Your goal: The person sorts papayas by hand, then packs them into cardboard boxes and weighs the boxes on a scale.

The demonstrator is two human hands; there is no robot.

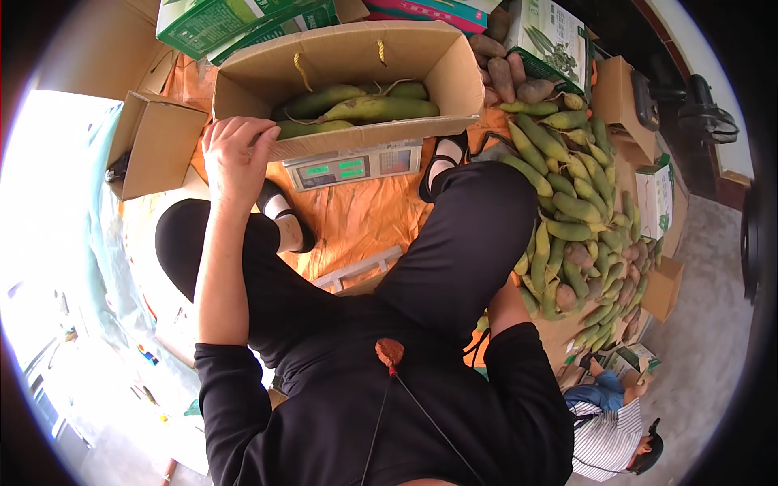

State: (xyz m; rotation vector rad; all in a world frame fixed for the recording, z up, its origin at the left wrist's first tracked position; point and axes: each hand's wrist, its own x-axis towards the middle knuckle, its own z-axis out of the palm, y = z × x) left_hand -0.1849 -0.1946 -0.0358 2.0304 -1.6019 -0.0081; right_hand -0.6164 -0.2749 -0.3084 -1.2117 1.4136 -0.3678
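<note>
My left hand (235, 158) grips the near left corner of an open cardboard box (348, 50), fingers bent over its rim. Several long green radishes (381, 108) lie inside the box. The box sits on a digital scale (352, 166) with lit green displays. My right forearm (508, 308) reaches down behind my right knee, and the hand itself is hidden there. Nearest that arm is a large heap of green radishes (575, 206) on the right.
Brownish root vegetables (501, 77) lie beside a green-and-white carton (551, 40). Another open cardboard box (154, 146) stands left. Orange sheeting (348, 215) covers the floor between my feet. A person in a striped top (608, 433) is at lower right. A fan (705, 113) stands at upper right.
</note>
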